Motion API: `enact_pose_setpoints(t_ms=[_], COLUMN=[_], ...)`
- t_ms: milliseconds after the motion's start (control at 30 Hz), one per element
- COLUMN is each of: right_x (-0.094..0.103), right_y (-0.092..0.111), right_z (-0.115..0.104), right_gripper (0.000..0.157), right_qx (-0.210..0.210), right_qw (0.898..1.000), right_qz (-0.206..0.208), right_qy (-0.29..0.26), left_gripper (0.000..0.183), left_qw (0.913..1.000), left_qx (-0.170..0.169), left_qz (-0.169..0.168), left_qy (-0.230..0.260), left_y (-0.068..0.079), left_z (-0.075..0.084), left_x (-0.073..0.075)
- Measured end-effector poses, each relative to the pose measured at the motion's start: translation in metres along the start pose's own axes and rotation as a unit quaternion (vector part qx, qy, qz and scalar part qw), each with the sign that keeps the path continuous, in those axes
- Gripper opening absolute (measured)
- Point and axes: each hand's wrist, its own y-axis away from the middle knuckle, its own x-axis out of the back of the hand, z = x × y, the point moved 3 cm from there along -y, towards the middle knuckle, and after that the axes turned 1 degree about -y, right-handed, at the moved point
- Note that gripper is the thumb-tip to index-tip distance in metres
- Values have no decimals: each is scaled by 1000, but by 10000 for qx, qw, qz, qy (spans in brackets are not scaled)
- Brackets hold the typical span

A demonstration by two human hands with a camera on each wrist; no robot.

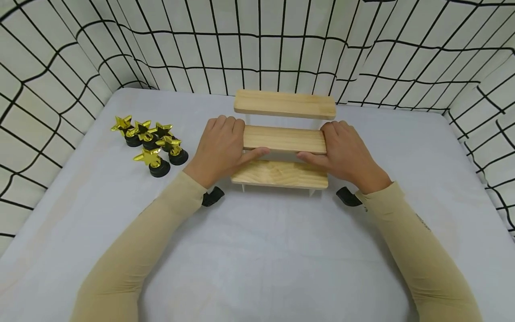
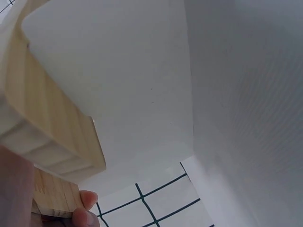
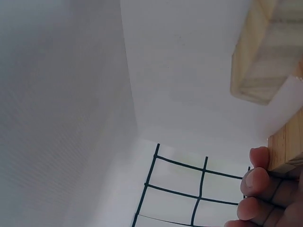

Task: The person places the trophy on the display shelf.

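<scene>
A three-tier wooden display stand [image 1: 284,137], with pale boards on white supports, stands on the white-covered table. My left hand [image 1: 226,145] grips the left end of its middle board, thumb along the front edge. At the opposite end, my right hand [image 1: 349,154] holds the same board in a matching grip. Curled fingertips [image 2: 86,210] show around a board end in the left wrist view. In the right wrist view, fingers [image 3: 255,182] wrap another board end [image 3: 286,146]. The palms are hidden.
Several small trophies [image 1: 148,157] with gold stars on black bases stand in a cluster left of my left hand. Black wire mesh [image 1: 259,53] encloses the table at the back and both sides. The stand's top board [image 1: 284,103] is close to the rear mesh.
</scene>
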Motion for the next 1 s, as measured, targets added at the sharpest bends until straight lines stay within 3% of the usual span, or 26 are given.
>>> enact_pose_setpoints(t_ms=[167,367,567,700,800,1000], right_x=[0,2,7,6,7,12], right_y=[1,2,2,3,4,4], right_z=[2,2,3,2,1,-1], right_gripper=[98,102,84,72,68,70], right_qx=[253,361,270,146,148,213], right_qw=[9993,9988,9996,9998,9998,9996], right_qz=[268,328,9,-122,-165,-163], right_qy=[-31,75,2,-1,-14,21], left_gripper=[107,81,76,79,84,74], left_qw=[10000,9998,9990,9903,9790,9818], left_qx=[25,17,34,455,876,933], left_qz=[-44,-214,-432,-1179,-1614,-1415], left_qy=[-53,-34,96,577,881,856], left_y=[0,-1,-3,-6,-7,-4], left_z=[3,4,3,-2,-10,-21], left_x=[0,2,5,11,22,44])
